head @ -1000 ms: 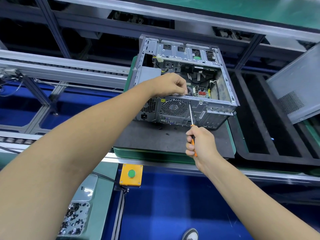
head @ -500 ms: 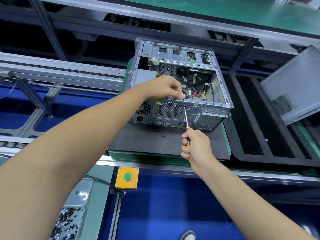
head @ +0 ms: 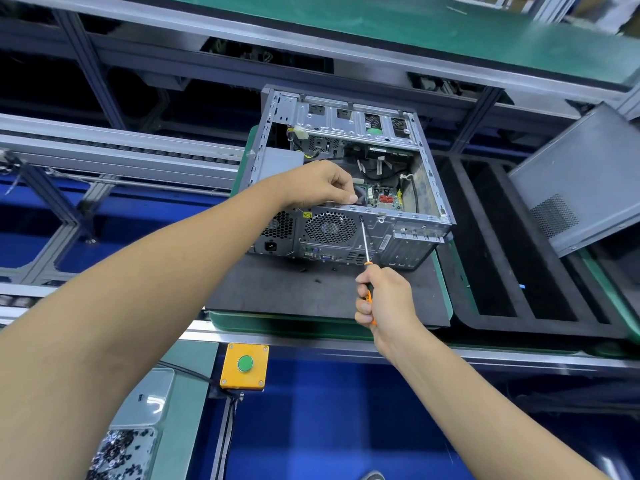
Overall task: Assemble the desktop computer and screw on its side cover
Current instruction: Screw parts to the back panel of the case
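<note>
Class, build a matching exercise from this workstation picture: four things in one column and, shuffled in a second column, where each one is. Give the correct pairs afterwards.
Things:
1. screwdriver
2. side cover
3. push-button box
4. screw tray

Places:
A. bottom left, beside the left forearm
B. in the right hand, tip against the computer case rear panel
C. leaning at the right, apart from the case
D. below the pallet's front edge, on the bench rail

Pairs: 1-B, 2-C, 3-D, 4-A
</note>
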### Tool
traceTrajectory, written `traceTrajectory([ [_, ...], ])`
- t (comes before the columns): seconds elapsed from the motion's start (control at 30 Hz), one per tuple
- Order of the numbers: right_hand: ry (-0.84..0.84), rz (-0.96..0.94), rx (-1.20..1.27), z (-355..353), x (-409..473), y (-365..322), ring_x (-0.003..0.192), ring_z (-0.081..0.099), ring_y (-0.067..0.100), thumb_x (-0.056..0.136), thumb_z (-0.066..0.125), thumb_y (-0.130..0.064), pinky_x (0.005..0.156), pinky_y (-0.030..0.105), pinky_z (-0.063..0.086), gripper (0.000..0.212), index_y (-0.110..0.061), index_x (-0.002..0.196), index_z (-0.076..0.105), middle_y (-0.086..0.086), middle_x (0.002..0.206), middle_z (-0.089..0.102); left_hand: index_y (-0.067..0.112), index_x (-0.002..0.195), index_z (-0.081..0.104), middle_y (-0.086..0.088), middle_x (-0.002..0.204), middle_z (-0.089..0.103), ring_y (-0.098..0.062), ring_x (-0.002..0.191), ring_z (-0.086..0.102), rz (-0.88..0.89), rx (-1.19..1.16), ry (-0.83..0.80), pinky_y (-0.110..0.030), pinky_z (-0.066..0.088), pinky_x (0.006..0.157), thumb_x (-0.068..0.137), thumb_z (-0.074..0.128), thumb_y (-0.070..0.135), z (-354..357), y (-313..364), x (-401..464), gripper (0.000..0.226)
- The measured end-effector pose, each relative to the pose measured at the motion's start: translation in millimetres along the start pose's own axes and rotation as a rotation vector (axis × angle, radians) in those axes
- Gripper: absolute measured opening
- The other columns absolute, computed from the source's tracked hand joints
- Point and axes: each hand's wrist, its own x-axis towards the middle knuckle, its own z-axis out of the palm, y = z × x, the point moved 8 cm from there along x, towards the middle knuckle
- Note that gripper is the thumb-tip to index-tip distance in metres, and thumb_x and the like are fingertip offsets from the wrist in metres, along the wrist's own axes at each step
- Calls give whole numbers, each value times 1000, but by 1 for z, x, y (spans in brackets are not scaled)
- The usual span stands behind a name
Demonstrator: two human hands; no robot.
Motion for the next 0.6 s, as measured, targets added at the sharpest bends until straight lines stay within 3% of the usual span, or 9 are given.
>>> traceTrajectory([
  [0.27, 7, -18, -22, -1, 2, 0, 42, 27, 13, 90, 50, -5, 39, 24, 22, 24, -15, 71, 41, -1, 56, 44, 26, 76, 69, 2, 64, 59, -15, 55, 48, -29, -8, -14, -25, 39, 53, 97, 67, 37, 2, 3, -2, 24],
  [0.6, 8, -20, -36, -2, 3, 0, 41, 28, 13, 92, 50, -6, 38, 24, 23, 23, -15, 72, 42, -2, 55, 45, 26, 78, 69, 15, 58, 57, -2, 50, 47, -13, -1, 2, -13, 38, 50, 98, 67, 34, 1, 4, 0, 22],
])
